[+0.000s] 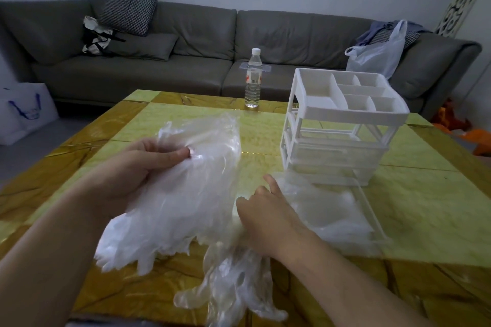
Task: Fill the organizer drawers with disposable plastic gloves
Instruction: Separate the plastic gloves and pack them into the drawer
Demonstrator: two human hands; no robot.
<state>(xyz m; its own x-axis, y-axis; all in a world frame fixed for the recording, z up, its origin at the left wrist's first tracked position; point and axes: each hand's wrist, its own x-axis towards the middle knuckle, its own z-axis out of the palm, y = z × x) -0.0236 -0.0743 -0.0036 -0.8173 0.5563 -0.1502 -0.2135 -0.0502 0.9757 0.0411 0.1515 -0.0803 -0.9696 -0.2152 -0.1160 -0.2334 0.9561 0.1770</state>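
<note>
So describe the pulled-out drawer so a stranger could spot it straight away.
On the yellow table stands a white organizer. The drawer lies on the tabletop against its base, near the right hand. It alone is clear plastic, shallow, already holding gloves.

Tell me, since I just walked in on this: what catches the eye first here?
The big crumpled bundle of clear plastic gloves at centre, gripped by the left hand above the yellow table. To its right stands the white organizer, one pulled-out drawer in front of it already holding gloves, the right hand beside it.
</note>
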